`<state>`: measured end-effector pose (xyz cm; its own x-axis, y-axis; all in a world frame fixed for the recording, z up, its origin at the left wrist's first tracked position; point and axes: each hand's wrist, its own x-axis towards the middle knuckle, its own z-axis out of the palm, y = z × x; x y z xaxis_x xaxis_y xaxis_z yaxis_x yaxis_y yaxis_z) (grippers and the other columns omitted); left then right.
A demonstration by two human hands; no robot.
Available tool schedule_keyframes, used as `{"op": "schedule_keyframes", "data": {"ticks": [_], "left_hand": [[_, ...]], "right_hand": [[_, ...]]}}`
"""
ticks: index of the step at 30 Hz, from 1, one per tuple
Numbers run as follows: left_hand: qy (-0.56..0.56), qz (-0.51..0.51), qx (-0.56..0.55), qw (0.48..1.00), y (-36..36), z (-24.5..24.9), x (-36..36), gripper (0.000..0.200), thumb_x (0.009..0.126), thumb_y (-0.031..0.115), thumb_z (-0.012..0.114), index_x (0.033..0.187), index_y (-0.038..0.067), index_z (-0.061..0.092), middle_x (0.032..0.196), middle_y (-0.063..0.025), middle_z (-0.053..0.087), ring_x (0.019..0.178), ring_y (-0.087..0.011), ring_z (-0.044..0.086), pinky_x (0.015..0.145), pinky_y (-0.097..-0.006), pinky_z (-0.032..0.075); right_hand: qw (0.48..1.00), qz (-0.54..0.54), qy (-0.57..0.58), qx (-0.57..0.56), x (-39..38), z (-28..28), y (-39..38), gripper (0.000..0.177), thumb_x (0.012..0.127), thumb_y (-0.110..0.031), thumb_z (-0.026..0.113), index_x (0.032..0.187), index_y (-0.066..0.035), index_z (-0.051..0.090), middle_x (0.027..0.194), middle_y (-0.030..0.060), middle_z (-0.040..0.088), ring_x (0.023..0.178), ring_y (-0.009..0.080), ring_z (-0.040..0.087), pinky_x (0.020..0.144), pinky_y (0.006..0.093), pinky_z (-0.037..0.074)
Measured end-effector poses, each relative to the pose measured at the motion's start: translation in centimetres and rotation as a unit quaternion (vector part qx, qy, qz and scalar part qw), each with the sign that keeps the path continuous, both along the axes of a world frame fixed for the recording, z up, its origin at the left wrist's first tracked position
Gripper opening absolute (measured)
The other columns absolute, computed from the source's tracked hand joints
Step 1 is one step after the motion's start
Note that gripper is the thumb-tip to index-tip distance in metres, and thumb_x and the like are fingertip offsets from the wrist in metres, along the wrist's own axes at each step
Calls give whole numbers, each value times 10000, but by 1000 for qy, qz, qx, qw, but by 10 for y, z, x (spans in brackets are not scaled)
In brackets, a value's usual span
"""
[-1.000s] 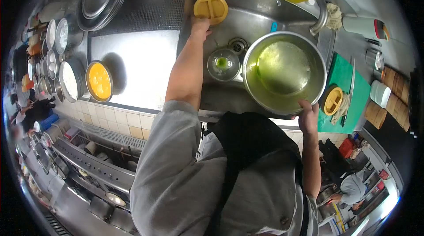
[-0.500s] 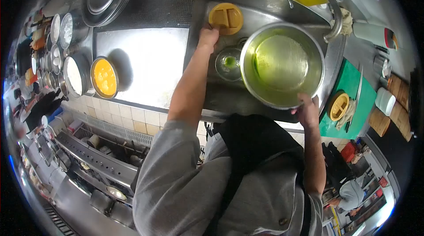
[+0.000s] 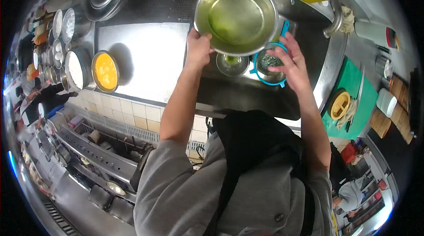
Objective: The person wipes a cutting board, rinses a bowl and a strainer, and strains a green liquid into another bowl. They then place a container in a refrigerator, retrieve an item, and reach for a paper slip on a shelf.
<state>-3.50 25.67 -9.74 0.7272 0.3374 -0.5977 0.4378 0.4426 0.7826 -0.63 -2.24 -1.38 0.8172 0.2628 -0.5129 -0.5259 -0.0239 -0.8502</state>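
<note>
My left hand (image 3: 199, 50) is closing firmly around the near left rim of a large, round, silver metal pot (image 3: 270, 15), which is holding greenish liquid over the steel sink (image 3: 238, 94). My right hand (image 3: 290, 59) is spreading its fingers wide over a round, blue-rimmed mesh strainer (image 3: 264, 80) beside the pot's near right edge; whether they are touching it, I cannot tell.

Blue strainer (image 3: 266, 62) partly behind right hand (image 3: 292, 62)
</note>
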Motion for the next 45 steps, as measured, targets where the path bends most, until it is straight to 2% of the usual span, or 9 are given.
{"op": "schedule_keyframes", "data": {"ticks": [5, 8, 16, 21, 27, 30, 32, 37, 45], "left_hand": [[-4, 60, -23, 998, -10, -28, 9, 308, 903, -57, 509, 1204, 2, 534, 1026, -140, 655, 701, -185, 665, 435, -285, 491], [-16, 79, -29, 996, -18, -14, 4, 263, 918, -43, 520, 1177, -13, 490, 1050, -160, 622, 796, -234, 686, 541, -345, 590], [-10, 135, -84, 987, -36, -27, -13, 306, 908, -74, 468, 1201, 15, 471, 895, -110, 599, 525, -119, 523, 367, -253, 337], [4, 143, -88, 986, -39, -40, 1, 292, 957, 7, 530, 1241, 33, 469, 1034, -140, 615, 696, -191, 650, 420, -273, 466], [5, 139, -128, 982, -40, -31, -11, 515, 948, 104, 652, 1386, 19, 395, 1274, -183, 561, 1136, -289, 604, 852, -412, 563], [-57, 211, 139, 966, -57, -34, -22, 533, 936, 120, 667, 1401, 17, 427, 1326, -175, 539, 1227, -313, 542, 1029, -418, 455], [-230, 15, 441, 867, -60, 5, -13, 509, 908, 102, 680, 1369, 6, 487, 1352, -161, 550, 1214, -291, 554, 1046, -380, 424], [-269, -125, 565, 770, -75, 37, 104, 436, 889, 141, 658, 1308, 52, 580, 1350, -200, 564, 1228, -398, 545, 1033, -458, 449], [-172, -308, 560, 750, -57, 29, 198, 199, 924, 196, 635, 1107, 145, 695, 1268, -115, 620, 1106, -339, 616, 925, -456, 508]], "right_hand": [[996, -48, -9, -68, -17, 0, -54, 673, 993, -183, 603, 1547, -59, 241, 1475, 179, 403, 1110, 247, 633, 760, 349, 620], [991, -92, 4, -98, -44, -2, -78, 623, 999, -210, 598, 1522, -53, 300, 1397, 165, 492, 1059, 223, 637, 759, 341, 605], [974, -181, 110, -81, -100, -24, -109, 542, 992, -275, 619, 1442, -55, 411, 1300, 144, 582, 985, 201, 635, 745, 340, 583], [979, -137, 104, -111, -90, -14, -106, 519, 997, -255, 608, 1435, -47, 423, 1284, 140, 586, 982, 197, 634, 745, 332, 582], [983, -114, 92, -110, -81, -26, -105, 532, 997, -276, 609, 1436, -33, 431, 1224, 111, 622, 967, 182, 641, 743, 317, 586], [984, -98, 94, -119, -80, -27, -103, 530, 993, -279, 617, 1432, -40, 440, 1205, 94, 632, 944, 172, 645, 736, 312, 588], [984, -98, 91, -116, -80, -29, -102, 535, 989, -280, 626, 1433, -45, 443, 1204, 90, 632, 937, 169, 645, 730, 310, 587], [986, -74, 87, -123, -78, -30, -103, 548, 986, -290, 632, 1443, -60, 436, 1203, 80, 628, 935, 159, 642, 717, 301, 580], [983, -33, 26, -178, -85, -37, -134, 573, 1000, -352, 600, 1450, -50, 417, 1240, 114, 580, 964, 157, 616, 746, 288, 559]]}}
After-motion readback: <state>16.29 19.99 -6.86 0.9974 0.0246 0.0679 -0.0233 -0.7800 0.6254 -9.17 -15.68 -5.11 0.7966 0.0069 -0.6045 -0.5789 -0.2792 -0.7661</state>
